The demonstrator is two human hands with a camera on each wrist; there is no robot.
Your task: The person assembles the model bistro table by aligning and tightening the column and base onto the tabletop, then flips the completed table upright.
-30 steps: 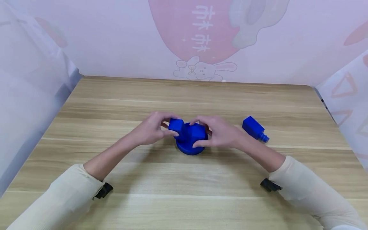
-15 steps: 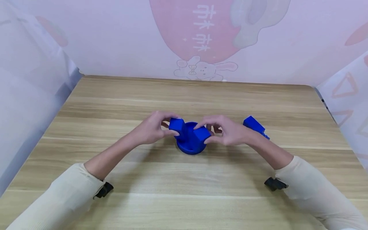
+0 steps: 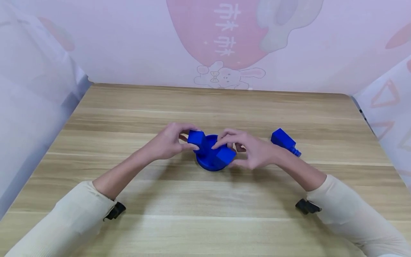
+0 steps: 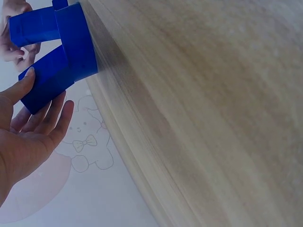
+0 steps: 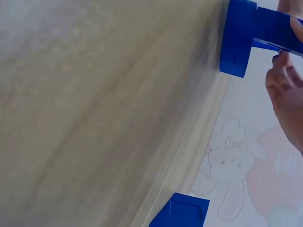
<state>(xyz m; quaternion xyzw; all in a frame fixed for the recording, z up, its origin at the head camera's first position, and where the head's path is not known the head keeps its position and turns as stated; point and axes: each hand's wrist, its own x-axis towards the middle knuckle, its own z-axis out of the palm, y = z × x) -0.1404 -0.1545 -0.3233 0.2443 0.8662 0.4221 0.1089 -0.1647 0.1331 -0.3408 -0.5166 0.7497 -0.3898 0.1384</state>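
Observation:
A shallow round blue base (image 3: 210, 166) rests on the wooden table, with two blue rectangular blocks rising from it. My left hand (image 3: 168, 143) pinches the left block (image 3: 196, 138) between thumb and fingers; the left wrist view shows this block (image 4: 45, 80) leaning outward from the base (image 4: 78, 42). On the other side, my right hand (image 3: 252, 149) holds the right block (image 3: 226, 156), its index finger reaching across the block's far side and its thumb at the near side. In the right wrist view this block (image 5: 274, 28) meets the base; its joint is hidden.
Right of the base, beyond my right forearm, lies a loose blue block (image 3: 283, 139) with a threaded end. The wooden table (image 3: 205, 203) ends at a printed backdrop (image 3: 135, 43), with pale curtains at both sides.
The right block has turned and shifted slightly nearer to me, and my right fingers have changed their placement around it. My left hand keeps its grip in nearly the same spot.

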